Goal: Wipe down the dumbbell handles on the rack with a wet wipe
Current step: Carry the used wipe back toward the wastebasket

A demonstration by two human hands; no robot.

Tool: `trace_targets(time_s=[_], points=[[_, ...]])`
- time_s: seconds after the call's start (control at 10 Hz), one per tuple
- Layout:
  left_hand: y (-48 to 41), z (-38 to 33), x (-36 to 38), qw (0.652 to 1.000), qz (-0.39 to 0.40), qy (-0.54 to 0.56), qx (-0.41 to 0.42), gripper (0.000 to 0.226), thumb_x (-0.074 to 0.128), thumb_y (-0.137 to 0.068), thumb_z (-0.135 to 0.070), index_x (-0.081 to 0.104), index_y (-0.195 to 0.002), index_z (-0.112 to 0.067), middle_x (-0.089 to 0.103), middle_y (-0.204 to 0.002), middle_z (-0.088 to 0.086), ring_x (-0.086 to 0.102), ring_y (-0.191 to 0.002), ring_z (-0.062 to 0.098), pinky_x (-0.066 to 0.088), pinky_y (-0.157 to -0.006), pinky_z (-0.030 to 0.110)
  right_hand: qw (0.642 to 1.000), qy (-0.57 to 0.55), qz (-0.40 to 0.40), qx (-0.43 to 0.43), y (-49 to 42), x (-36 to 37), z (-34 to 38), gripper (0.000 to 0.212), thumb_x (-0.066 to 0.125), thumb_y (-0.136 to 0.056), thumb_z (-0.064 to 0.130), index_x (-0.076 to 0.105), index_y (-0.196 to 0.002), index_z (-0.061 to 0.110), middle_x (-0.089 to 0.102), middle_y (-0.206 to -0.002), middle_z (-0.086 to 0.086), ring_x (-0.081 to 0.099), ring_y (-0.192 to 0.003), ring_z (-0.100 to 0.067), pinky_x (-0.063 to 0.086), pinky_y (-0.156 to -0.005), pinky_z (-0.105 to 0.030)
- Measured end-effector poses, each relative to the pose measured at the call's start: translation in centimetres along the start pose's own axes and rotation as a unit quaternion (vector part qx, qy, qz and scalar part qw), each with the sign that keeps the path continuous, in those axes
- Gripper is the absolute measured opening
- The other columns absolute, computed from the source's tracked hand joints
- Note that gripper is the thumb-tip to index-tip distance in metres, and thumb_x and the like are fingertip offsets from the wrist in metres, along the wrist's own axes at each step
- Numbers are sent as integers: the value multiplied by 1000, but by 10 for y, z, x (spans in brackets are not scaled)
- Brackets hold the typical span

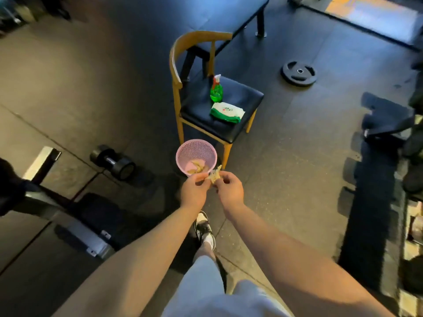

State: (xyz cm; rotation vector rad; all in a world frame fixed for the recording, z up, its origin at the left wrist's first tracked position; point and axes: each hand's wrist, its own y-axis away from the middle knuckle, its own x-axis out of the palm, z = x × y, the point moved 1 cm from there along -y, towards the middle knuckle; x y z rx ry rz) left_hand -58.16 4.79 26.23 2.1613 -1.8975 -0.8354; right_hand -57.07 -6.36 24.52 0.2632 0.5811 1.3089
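Observation:
A crumpled wet wipe (pixel 214 175) is pinched between my left hand (pixel 194 191) and my right hand (pixel 230 189), just in front of a pink mesh bin (pixel 183 154) on the floor. The bin holds other used wipes (pixel 197 168). A green and white pack of wet wipes (pixel 227 112) lies on the black seat of a wooden chair (pixel 249 97), beside a green spray bottle (pixel 216 89). One black dumbbell (pixel 112 161) lies on the floor to the left. The dumbbell rack (pixel 412 202) is at the far right edge, blurred.
A black bench (pixel 229 21) stands behind the chair. A weight plate (pixel 298 73) lies flat on the floor at right. Another bench frame (pixel 75 216) sits at lower left. My foot (pixel 204 229) is on the dark rubber floor below my hands.

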Motion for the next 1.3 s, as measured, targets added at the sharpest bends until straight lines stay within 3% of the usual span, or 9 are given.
trace_targets(time_s=[0.2, 0.4, 0.5, 0.7, 0.8, 0.9, 1.0, 1.2, 1.3], points=[[-123, -17, 4, 995, -15, 45, -87, 16, 62, -100, -23, 69, -113, -28, 65, -105, -14, 60, -99, 4, 45, -72, 17, 996, 41, 25, 71, -118, 50, 45, 22, 63, -96, 16, 71, -112, 28, 71, -106, 8, 67, -99, -13, 58, -93, -41], [-209, -25, 10, 986, -57, 72, -139, 16, 60, -101, -21, 65, -98, -36, 67, -104, -13, 65, -102, 7, 55, -88, 26, 986, 107, 95, 85, -203, 76, 75, 24, 58, -99, 20, 66, -119, 31, 68, -106, 5, 68, -89, -8, 60, -76, -29], [-246, -20, 15, 980, -78, 85, -160, 18, 57, -102, -17, 66, -107, -31, 66, -111, -8, 64, -101, 6, 50, -76, 18, 979, 141, 117, 88, -245, 92, 71, 31, 56, -100, 16, 62, -127, 28, 66, -113, 3, 65, -92, -7, 60, -81, -31], [-328, 12, 34, 962, -129, 104, -217, 17, 58, -100, -18, 69, -106, -29, 66, -116, -5, 63, -106, 13, 54, -91, 31, 957, 218, 161, 101, -323, 129, 59, 32, 53, -101, 14, 60, -131, 22, 66, -113, 3, 56, -80, -1, 46, -61, -15], [-351, 25, 45, 962, -130, 84, -224, 23, 55, -102, -19, 70, -119, -27, 64, -125, -7, 58, -109, 9, 48, -89, 26, 952, 218, 176, 125, -350, 130, 60, 25, 51, -101, 9, 64, -122, 15, 67, -108, 2, 63, -82, -7, 45, -46, -9], [-364, 21, 53, 966, -124, 36, -225, 30, 50, -104, -18, 67, -129, -24, 60, -134, -7, 51, -106, 4, 41, -87, 23, 929, 243, 244, 135, -368, 125, 65, 30, 54, -97, 3, 62, -126, 4, 66, -111, -5, 65, -106, -25, 46, -48, -9], [-369, 12, 54, 963, -107, 19, -248, 34, 48, -105, -15, 63, -134, -23, 58, -139, -2, 55, -105, 9, 49, -89, 26, 925, 224, 257, 171, -379, 117, 69, 30, 64, -91, 4, 66, -121, 6, 70, -119, -12, 71, -98, -24, 55, -58, -18], [-384, -12, 51, 965, -67, 12, -252, 33, 47, -105, -17, 63, -131, -28, 58, -136, -2, 63, -113, 19, 55, -99, 42, 937, 238, 197, 163, -385, 104, 87, 31, 54, -99, 14, 66, -125, 25, 63, -126, 1, 61, -111, -20, 54, -91, -33], [-395, -10, 52, 967, -59, -9, -248, 32, 44, -106, -21, 62, -133, -27, 58, -135, -1, 61, -112, 17, 56, -95, 37, 935, 243, 196, 168, -391, 107, 81, 33, 55, -99, 14, 65, -128, 25, 62, -129, -1, 61, -112, -20, 55, -94, -36]])
